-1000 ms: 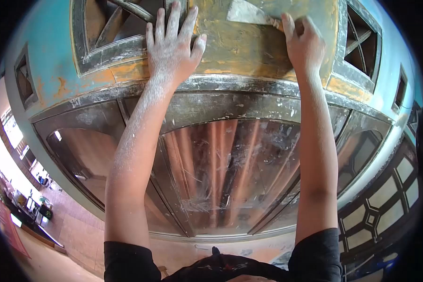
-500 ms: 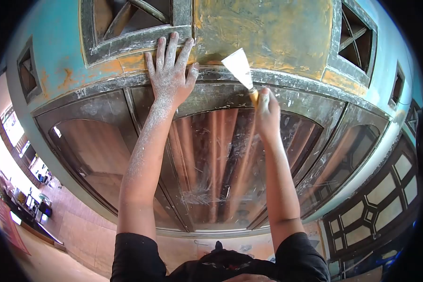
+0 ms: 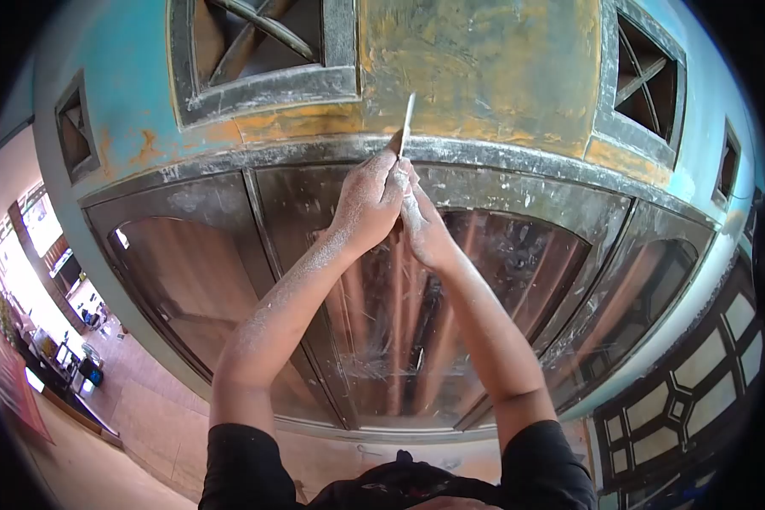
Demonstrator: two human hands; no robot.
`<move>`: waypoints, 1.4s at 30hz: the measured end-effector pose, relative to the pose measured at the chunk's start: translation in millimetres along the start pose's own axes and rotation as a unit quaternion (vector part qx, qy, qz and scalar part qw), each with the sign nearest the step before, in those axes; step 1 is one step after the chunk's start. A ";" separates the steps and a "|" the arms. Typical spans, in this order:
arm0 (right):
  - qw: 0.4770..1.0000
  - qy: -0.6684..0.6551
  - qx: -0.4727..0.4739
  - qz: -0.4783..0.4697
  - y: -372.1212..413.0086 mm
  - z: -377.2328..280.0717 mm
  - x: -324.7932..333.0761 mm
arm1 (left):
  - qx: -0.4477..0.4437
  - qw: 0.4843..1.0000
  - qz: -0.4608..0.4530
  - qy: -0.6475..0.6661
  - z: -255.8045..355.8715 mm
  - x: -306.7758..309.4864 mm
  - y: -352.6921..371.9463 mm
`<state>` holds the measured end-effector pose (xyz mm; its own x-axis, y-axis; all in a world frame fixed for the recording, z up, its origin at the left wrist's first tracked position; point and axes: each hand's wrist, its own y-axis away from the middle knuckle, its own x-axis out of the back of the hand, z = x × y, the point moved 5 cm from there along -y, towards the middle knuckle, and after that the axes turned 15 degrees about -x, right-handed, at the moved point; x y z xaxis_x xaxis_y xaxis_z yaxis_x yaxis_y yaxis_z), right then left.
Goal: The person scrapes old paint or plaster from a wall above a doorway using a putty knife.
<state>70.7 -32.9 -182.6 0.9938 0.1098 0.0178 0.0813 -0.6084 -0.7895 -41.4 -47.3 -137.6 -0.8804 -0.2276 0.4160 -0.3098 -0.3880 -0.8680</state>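
A putty knife stands blade-up in front of the window frame, its blade turned nearly edge-on to me. My left hand, coated in white dust, is closed at the base of the blade, against my other hand. Around the handle, my right hand is closed too; both hands cover the handle. Just behind them runs the dark wooden frame, its upper edge scuffed with white. Above it, the wall panel has patchy grey-brown and orange paint.
Vents with crossed bars sit in the wall at upper left and upper right. Below the frame are glass panes with reddish folds showing in them. A dark patterned door stands at lower right, and a bright opening at far left.
My left hand has left the wall and come down to the putty knife. My right hand has moved left and turned the blade from flat-facing to nearly edge-on.
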 end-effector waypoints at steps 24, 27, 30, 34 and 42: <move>0.680 0.616 0.262 0.299 -153.6 -125.4 151.5 | -0.273 0.547 -0.071 -0.788 28.8 200.3 -212.5; 0.682 0.613 0.265 0.298 -153.4 -126.3 152.9 | -0.271 0.553 -0.073 -0.784 27.0 206.7 -214.6; 0.682 0.613 0.265 0.298 -153.2 -125.7 152.6 | -0.283 0.548 -0.078 -0.784 47.6 193.8 -214.1; 0.675 0.618 0.265 0.304 -153.9 -123.9 152.6 | -0.164 0.627 -0.149 -0.746 61.3 181.8 -215.4; 0.674 0.618 0.266 0.305 -152.5 -124.6 150.5 | -0.194 0.622 -0.142 -0.745 65.4 178.6 -211.9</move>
<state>217.3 -21.5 17.0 0.1605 -0.9720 -0.1717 -0.0824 0.1601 -0.9836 -109.5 -64.2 138.4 0.4501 -0.8866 0.1069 -0.6950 -0.4229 -0.5815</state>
